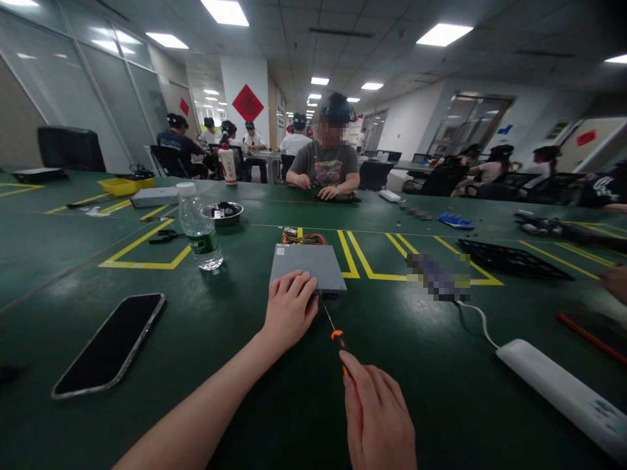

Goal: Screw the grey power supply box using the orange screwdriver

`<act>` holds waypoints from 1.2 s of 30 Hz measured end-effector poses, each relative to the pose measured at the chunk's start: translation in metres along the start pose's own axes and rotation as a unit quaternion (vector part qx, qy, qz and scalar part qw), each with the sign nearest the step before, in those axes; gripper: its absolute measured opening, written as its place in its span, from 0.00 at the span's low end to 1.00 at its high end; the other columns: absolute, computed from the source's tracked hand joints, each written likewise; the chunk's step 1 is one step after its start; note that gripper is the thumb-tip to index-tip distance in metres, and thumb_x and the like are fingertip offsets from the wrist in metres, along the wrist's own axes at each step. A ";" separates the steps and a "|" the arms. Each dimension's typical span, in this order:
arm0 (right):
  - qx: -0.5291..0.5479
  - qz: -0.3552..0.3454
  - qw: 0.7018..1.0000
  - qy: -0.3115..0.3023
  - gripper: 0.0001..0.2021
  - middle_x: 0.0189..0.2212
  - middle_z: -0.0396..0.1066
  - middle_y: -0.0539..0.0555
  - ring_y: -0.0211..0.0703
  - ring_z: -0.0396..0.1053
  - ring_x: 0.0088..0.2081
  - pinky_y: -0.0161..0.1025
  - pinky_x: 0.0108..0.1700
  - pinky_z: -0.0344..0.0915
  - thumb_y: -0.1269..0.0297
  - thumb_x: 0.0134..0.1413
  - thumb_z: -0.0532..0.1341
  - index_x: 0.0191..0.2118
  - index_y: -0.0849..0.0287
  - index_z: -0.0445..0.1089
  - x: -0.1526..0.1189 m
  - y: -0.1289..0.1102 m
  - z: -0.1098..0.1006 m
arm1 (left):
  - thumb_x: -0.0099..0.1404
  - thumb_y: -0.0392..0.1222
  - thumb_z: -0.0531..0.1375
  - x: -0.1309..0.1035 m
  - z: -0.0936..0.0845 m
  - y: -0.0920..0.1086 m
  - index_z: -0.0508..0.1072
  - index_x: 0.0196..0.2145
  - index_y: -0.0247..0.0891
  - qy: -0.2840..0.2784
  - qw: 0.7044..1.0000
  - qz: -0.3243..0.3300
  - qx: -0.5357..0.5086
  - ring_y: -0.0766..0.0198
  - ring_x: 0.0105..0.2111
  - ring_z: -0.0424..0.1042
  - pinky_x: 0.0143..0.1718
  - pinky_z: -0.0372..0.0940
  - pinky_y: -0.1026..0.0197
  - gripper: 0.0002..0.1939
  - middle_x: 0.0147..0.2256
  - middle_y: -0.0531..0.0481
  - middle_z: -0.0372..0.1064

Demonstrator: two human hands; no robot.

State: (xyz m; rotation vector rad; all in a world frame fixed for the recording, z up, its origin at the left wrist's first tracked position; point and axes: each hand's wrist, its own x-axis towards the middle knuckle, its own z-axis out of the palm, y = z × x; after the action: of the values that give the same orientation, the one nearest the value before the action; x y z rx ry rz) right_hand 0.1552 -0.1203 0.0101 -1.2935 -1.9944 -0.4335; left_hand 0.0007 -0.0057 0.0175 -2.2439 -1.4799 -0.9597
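Note:
A flat grey metal box (309,260) with colored wires (313,239) at its far side lies on the green table (235,391). My left hand (290,308) rests on the box's near left corner, palm down, with its fingers spread over the top and front edge. My right hand (376,408) is closed around the handle of an orange and black screwdriver (337,339). The screwdriver's thin shaft points forward to the near face of the box, and its tip is at or close to that face; contact cannot be made out.
A water bottle (200,228), a metal bowl (225,213) and a phone (110,343) are on the left. A white power strip (563,391) lies on the right, near a black panel (512,259). A person (327,156) sits across the table. Another hand (614,282) shows at the right edge.

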 end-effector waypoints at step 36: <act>0.048 0.085 0.995 -0.014 0.14 0.39 0.66 0.60 0.44 0.71 0.33 0.39 0.29 0.71 0.60 0.62 0.45 0.46 0.60 0.63 0.005 0.002 -0.004 | 0.62 0.41 0.53 -0.001 0.002 0.000 0.66 0.46 0.42 -0.006 1.000 -0.004 0.012 0.54 0.51 0.60 0.48 0.53 0.51 0.14 0.49 0.48 0.66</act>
State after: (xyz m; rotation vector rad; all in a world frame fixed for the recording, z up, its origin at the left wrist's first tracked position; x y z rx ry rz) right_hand 0.1578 -0.1187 0.0158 -1.4011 -1.8858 -0.2371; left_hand 0.0011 -0.0049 0.0152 -2.2334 -1.4978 -0.9271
